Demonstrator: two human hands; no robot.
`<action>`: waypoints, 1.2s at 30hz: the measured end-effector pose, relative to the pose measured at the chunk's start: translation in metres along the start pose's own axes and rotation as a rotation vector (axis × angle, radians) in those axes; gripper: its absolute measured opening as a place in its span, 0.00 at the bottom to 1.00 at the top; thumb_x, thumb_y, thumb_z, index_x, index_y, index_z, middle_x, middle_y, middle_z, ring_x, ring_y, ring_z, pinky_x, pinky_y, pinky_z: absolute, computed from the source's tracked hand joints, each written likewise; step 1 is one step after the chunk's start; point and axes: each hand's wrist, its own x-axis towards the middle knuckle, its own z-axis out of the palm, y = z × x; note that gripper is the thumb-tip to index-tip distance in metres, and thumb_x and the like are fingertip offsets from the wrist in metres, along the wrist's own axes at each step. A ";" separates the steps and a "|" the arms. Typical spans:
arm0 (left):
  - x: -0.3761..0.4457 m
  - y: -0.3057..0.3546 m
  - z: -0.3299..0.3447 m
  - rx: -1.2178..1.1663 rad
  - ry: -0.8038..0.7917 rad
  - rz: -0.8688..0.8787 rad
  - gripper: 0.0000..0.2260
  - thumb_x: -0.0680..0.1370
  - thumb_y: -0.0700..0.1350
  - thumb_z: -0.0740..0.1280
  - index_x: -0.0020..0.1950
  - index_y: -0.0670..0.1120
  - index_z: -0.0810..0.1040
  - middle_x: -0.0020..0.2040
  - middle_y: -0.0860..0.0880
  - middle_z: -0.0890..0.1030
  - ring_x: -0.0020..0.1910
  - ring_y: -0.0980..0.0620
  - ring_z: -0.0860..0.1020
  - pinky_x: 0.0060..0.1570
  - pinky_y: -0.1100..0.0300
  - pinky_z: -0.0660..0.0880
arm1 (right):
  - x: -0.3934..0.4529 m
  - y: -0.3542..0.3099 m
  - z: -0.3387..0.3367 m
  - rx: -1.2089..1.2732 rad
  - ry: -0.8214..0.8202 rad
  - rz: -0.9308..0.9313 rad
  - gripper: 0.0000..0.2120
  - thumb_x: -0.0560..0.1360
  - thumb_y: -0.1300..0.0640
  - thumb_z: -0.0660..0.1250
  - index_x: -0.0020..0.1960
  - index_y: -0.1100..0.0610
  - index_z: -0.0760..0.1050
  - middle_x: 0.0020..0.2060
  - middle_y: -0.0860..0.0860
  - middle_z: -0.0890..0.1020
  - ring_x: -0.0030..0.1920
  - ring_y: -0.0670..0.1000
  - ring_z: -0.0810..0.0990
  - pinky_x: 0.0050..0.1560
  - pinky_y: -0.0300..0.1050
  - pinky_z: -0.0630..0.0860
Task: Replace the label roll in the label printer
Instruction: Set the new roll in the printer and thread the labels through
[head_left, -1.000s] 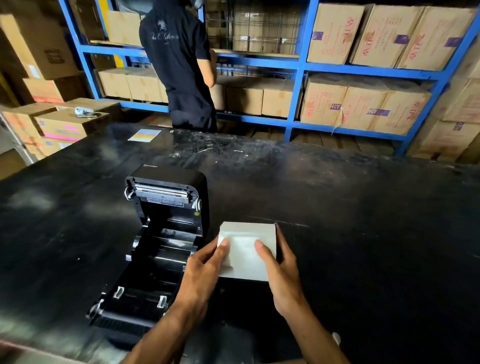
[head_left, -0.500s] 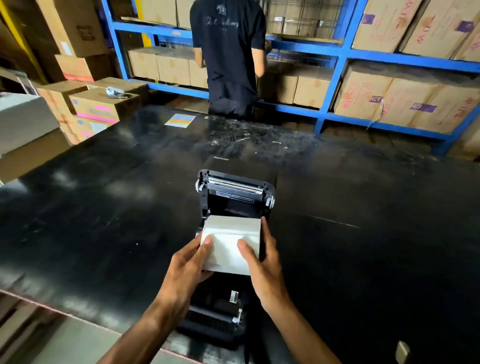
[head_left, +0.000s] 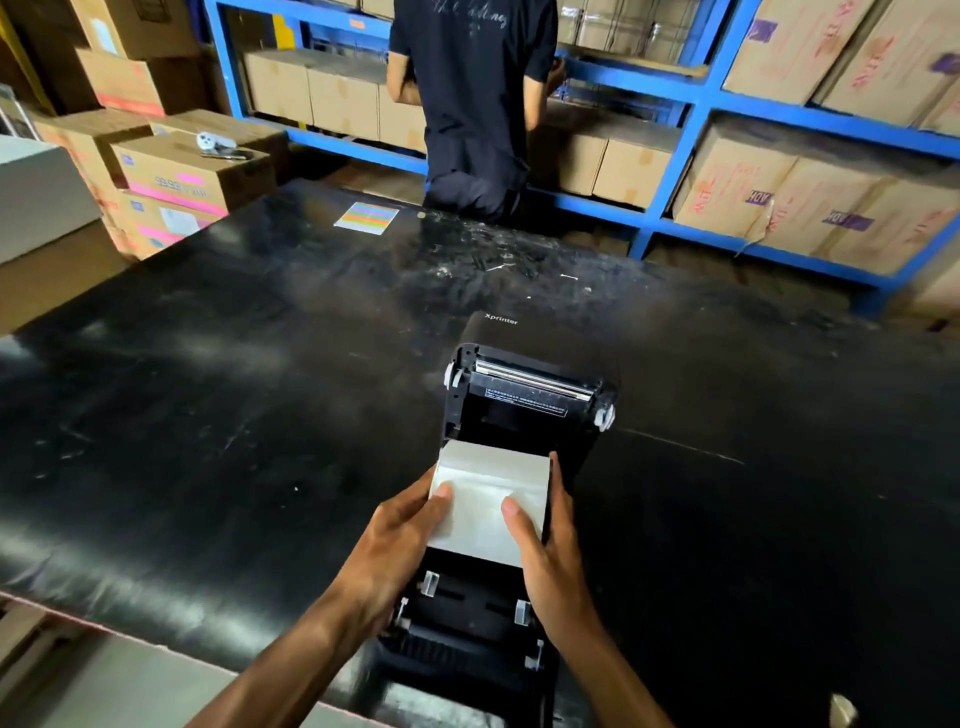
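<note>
Both hands have carried the label roll over the open label printer. Left hand and right hand clasp its ends; seating it in the bay beneath comes next, likely needing level lowering.

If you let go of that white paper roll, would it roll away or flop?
The label roll looks round and tightly wound, so it would probably stay stiff, not flop. Both the left hand and right hand steady it, hinting it might roll. Over the open printer, it would likely drop into the bay.
</note>
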 end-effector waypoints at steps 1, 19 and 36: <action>0.001 -0.002 -0.001 0.001 -0.004 -0.007 0.13 0.80 0.51 0.60 0.62 0.55 0.79 0.57 0.49 0.85 0.57 0.50 0.82 0.53 0.61 0.79 | -0.001 0.002 0.000 -0.020 0.007 0.003 0.30 0.70 0.44 0.66 0.64 0.24 0.54 0.70 0.43 0.65 0.66 0.43 0.70 0.63 0.43 0.73; 0.012 -0.015 -0.016 0.400 -0.011 -0.042 0.16 0.81 0.48 0.61 0.68 0.59 0.73 0.55 0.56 0.85 0.55 0.62 0.80 0.60 0.62 0.74 | 0.006 0.023 -0.028 -0.500 -0.201 0.082 0.35 0.70 0.32 0.57 0.63 0.23 0.33 0.70 0.34 0.36 0.70 0.39 0.31 0.73 0.56 0.33; 0.025 -0.024 -0.009 0.539 0.069 -0.078 0.17 0.80 0.44 0.63 0.68 0.56 0.73 0.49 0.47 0.84 0.45 0.54 0.79 0.51 0.55 0.77 | 0.005 0.040 -0.030 -0.495 -0.143 0.092 0.37 0.72 0.36 0.61 0.65 0.24 0.35 0.73 0.37 0.35 0.73 0.41 0.33 0.75 0.58 0.38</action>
